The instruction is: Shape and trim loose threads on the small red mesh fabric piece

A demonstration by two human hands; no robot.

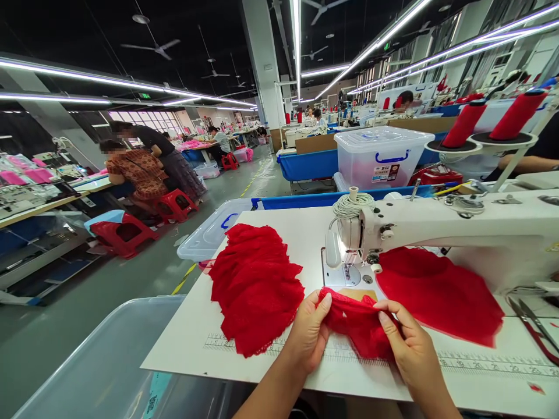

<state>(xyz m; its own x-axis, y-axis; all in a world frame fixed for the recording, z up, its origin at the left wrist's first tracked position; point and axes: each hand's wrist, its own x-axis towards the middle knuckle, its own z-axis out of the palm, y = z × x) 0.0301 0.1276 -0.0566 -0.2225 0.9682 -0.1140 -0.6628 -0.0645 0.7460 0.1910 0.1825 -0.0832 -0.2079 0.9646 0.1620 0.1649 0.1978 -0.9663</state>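
Observation:
A piece of red lace fabric (356,323) is stretched between my two hands, in front of the sewing machine (419,221). My left hand (311,331) pinches its left end between thumb and fingers. At the other end, my right hand (404,334) grips the upper edge the same way. To the left lies a pile of red fabric pieces (257,285) on the white table (187,343). More red fabric (441,297) rests under the machine's arm. The metal needle plate (349,274) is just beyond the held piece.
Scissors (535,331) lie at the table's right edge. A printed ruler (471,362) runs along the front. Two red thread cones (491,123) stand behind the machine. Clear plastic bins (384,154) are behind and lower left (100,361). Co-workers (140,169) and red stools (122,233) are at left.

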